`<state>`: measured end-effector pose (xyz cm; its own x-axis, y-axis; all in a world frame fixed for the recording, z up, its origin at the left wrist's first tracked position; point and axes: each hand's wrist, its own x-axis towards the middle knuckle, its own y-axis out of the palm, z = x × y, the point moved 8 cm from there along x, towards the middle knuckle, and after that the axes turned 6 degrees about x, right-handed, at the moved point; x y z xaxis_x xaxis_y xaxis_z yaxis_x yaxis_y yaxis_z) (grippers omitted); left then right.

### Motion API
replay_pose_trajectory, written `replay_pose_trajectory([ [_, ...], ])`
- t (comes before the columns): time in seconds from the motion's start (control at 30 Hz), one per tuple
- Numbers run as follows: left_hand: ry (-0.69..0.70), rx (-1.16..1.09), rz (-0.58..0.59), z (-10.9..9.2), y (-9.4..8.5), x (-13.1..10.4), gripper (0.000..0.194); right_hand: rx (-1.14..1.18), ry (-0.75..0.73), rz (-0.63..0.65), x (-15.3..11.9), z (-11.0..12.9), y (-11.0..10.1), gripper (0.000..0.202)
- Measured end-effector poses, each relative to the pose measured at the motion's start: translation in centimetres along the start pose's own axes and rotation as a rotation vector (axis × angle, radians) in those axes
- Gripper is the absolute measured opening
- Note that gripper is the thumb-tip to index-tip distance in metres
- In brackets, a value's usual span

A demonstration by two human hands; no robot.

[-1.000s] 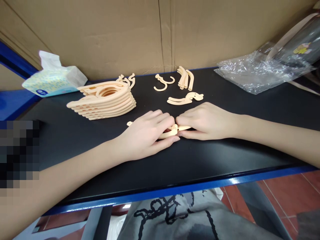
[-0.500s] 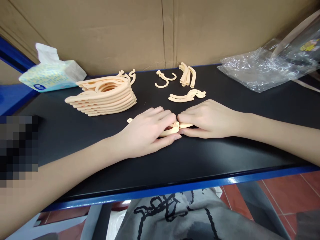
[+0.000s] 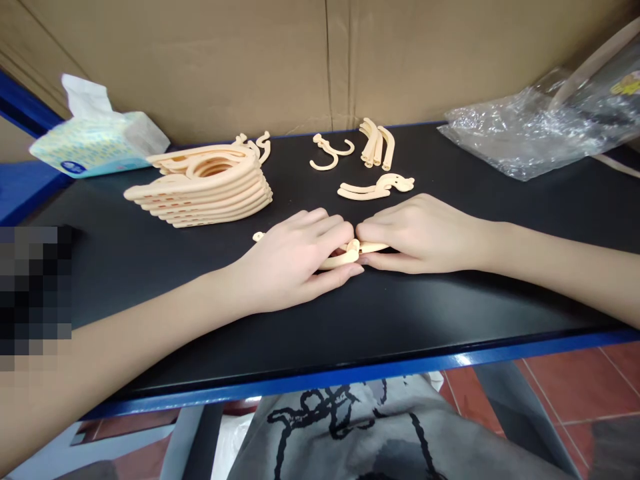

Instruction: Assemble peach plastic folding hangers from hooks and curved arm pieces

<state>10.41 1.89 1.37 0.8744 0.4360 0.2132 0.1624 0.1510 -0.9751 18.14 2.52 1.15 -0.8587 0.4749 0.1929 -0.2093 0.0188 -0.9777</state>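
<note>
Both hands meet low over the black table. My left hand (image 3: 300, 257) is closed around a curved beige plastic hanger arm (image 3: 343, 261), thumb below and fingers above. One end of a beige piece (image 3: 259, 237) sticks out behind that hand. My right hand (image 3: 425, 237) pinches a slimmer beige hanger part (image 3: 373, 247), whose end touches the tip of the left one. Fingers cover much of both pieces, so how they join is hidden. Just behind the hands lies a beige hanger part with a rounded head and two arms (image 3: 375, 187).
A stack of beige hanger bodies (image 3: 210, 193) stands at left, with small hooks (image 3: 263, 143) behind it. Further back lie more hooks (image 3: 330, 155) and several curved arms (image 3: 375, 147). A tissue pack (image 3: 100, 140) is far left, clear plastic bags (image 3: 510, 137) far right. A blue edge (image 3: 360, 369) borders the table's front.
The view has shifted slightly. Both hands keep nearly the same place and the same grip on the beige pieces; nothing on the table has visibly moved.
</note>
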Motion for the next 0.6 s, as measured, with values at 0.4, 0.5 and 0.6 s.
replay_pose_trajectory([
  [0.4, 0.001, -0.014, -0.013, -0.11, -0.29, -0.11, 0.023, 0.006, 0.019, 0.014, -0.06, -0.02, 0.05, 0.029],
  [0.5, -0.001, -0.014, -0.015, -0.04, -0.31, -0.14, 0.023, 0.008, 0.030, 0.019, -0.03, -0.06, 0.03, 0.029],
  [0.6, 0.000, -0.014, -0.017, -0.05, -0.36, -0.18, 0.023, 0.009, 0.033, 0.017, 0.04, -0.04, -0.05, 0.029],
])
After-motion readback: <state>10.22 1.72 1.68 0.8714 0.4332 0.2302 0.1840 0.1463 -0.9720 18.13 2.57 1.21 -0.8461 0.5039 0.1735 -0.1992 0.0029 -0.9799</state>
